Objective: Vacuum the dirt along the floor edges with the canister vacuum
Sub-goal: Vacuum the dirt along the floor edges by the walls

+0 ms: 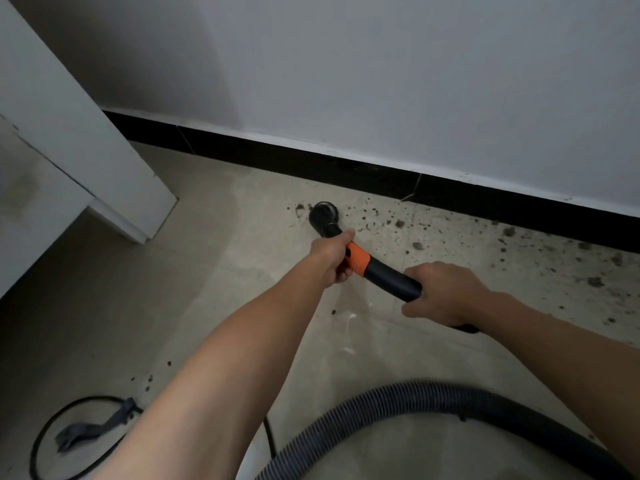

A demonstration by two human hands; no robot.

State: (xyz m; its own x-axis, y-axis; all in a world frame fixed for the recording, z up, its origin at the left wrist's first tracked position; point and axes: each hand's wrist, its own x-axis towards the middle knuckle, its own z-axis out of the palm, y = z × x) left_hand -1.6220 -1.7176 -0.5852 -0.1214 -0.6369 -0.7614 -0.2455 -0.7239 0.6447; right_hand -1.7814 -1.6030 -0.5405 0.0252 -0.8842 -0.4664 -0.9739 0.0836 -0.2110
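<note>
Head view, hose (pixel 415 393): ribbed grey, curving over the floor (pixel 173 306) nearer than both hands.
Right hand (pixel 446 292): fingers curled round the rear of the black wand (pixel 391 278).
Left hand (pixel 332 258): gripping the wand at its orange collar (pixel 358 258).
Wand axis: from right hand forward-left, sloping down.
Brush nozzle (pixel 323 216): round, just beyond the left hand, on the floor.
Dirt (pixel 417 245): crumbs beyond the right hand, along the black baseboard (pixel 311 161).

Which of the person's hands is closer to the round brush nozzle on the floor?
Left. The left hand grips the orange collar just behind the brush nozzle; the right hand holds the black tube farther back.
</note>
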